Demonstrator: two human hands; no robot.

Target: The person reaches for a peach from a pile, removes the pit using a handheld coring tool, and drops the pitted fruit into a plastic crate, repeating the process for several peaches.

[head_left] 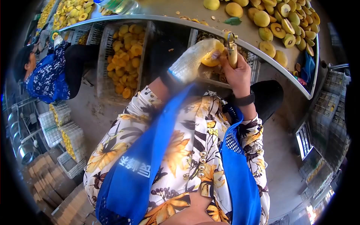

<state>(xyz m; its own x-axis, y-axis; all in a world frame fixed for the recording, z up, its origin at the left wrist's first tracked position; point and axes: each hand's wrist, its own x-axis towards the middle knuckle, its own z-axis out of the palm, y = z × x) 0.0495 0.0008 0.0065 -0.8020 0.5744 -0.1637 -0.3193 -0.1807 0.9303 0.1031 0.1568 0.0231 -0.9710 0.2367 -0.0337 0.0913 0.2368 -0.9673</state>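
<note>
My left hand [189,62], in a white knitted glove, is closed around a yellow peach half [213,56] with its cut side toward my right hand. My bare right hand [239,73] grips a pitting knife [232,55] by its handle, a curved metal loop at its upper end. The right fingertips are right at the peach's edge. Both hands are above a crate [256,71] with scraps in it, just in front of the metal table edge. On the table [180,8], halved peaches [287,26] lie heaped to the right.
Left of my hands, a crate [102,71] holds many yellow peach halves [127,48]. A green leaf [233,21] and a clear bottle [120,5] lie on the table. A person [47,75] sits at far left, near stacked crates [71,137] and flattened cardboard [47,176].
</note>
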